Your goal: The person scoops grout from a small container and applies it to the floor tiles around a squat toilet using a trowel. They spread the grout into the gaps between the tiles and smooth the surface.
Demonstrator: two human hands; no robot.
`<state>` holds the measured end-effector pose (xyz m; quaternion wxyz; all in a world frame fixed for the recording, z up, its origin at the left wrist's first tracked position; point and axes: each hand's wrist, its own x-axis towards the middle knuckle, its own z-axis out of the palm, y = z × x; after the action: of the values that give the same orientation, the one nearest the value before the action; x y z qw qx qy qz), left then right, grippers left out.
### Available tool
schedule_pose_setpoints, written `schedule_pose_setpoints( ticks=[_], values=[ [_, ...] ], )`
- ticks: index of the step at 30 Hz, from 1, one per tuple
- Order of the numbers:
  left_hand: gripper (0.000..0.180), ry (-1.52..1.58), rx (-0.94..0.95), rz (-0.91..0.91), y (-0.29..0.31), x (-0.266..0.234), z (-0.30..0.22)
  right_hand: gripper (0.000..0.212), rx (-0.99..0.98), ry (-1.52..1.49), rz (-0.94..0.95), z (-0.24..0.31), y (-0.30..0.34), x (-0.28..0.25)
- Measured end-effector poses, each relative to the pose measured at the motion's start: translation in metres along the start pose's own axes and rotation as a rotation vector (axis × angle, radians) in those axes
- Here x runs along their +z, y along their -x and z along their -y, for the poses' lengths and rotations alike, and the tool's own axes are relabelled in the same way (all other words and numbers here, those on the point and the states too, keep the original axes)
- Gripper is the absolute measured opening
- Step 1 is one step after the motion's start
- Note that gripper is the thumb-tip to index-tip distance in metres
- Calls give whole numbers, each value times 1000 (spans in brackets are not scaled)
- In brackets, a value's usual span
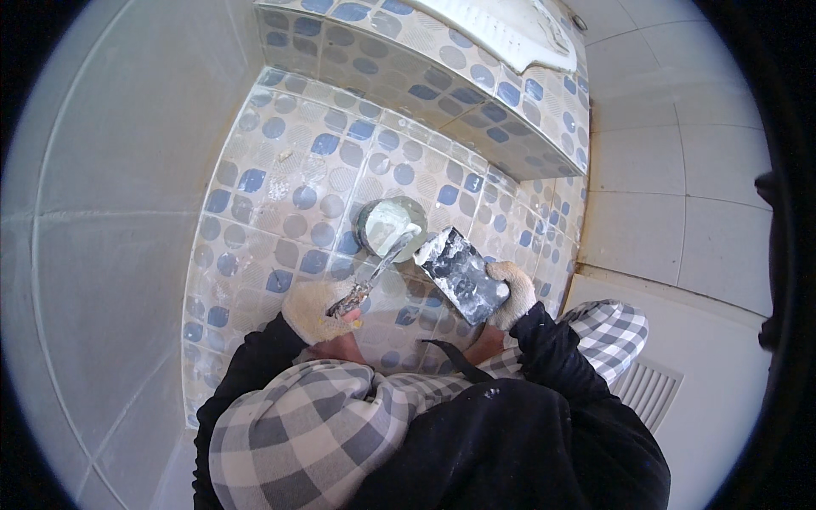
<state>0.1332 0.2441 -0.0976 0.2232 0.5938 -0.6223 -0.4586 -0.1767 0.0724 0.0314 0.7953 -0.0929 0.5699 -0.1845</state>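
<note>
My left hand (310, 313), in a pale knit work glove, is closed around the worn, paste-crusted handle of a narrow trowel (378, 274). Its blade tip reaches into a small round tub (367, 228) of white paste on the tiled floor. Gloved as well, my right hand (513, 296) grips a black rectangular plate (466, 276) by its right side, just right of the tub. White paste is smeared over the plate's face and thickest along its upper left edge; whether it is a float or a scraper, I cannot tell.
Blue and grey patterned tiles (297, 200) cover the floor, with white smears at the left. A tiled step (408, 81) rises ahead, bearing a white squat toilet (510, 38). Grey tiled walls stand at both sides. A white door with a vent grille (650, 391) is at the lower right.
</note>
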Motion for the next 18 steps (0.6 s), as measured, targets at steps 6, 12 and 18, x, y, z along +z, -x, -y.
schedule_pose_setpoints(
  ticks=[6,12,18],
  values=[
    [37,-8,114,0,3,-28,-25,38,-30,-7,-55,1,-4,0],
    [35,-60,153,12,-1,-31,-26,51,-39,76,-12,6,1,3],
    [33,-122,110,22,1,-44,-34,48,-47,26,62,8,-3,-5]
  ],
)
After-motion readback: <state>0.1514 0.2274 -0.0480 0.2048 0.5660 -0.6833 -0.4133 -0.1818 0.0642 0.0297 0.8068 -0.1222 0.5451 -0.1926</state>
